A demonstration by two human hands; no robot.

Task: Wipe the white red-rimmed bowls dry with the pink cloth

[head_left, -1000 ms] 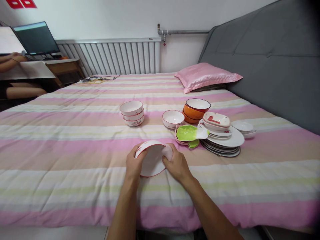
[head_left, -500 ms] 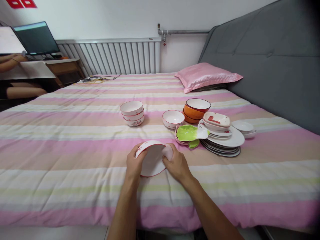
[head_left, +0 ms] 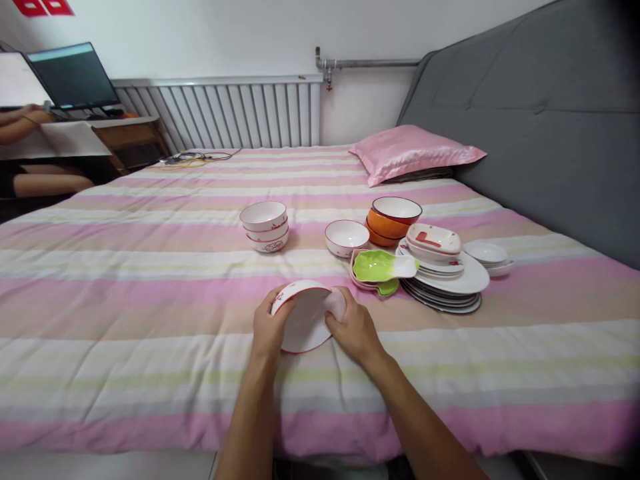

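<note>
A white bowl (head_left: 307,323) with a red rim and small red flower marks is tilted on its side, its hollow facing me. My left hand (head_left: 270,323) grips its left edge, thumb inside and fingers behind. At the right edge, my right hand (head_left: 355,327) pinches a pale white cloth (head_left: 336,304) folded over the rim. Beyond, a stack of similar bowls (head_left: 264,227) stands to the left, and a single matching bowl (head_left: 347,237) sits nearer the middle. Green leaf-shaped dishes (head_left: 380,267) lie to the right of my hands.
Orange bowls (head_left: 390,223), a pile of plates (head_left: 475,280) topped by square dishes (head_left: 434,240), and small white dishes (head_left: 485,252) stand right on the striped bedspread (head_left: 150,307). Behind are a pink pillow (head_left: 415,150) and grey headboard (head_left: 540,127). A person's arm (head_left: 23,127) shows far left.
</note>
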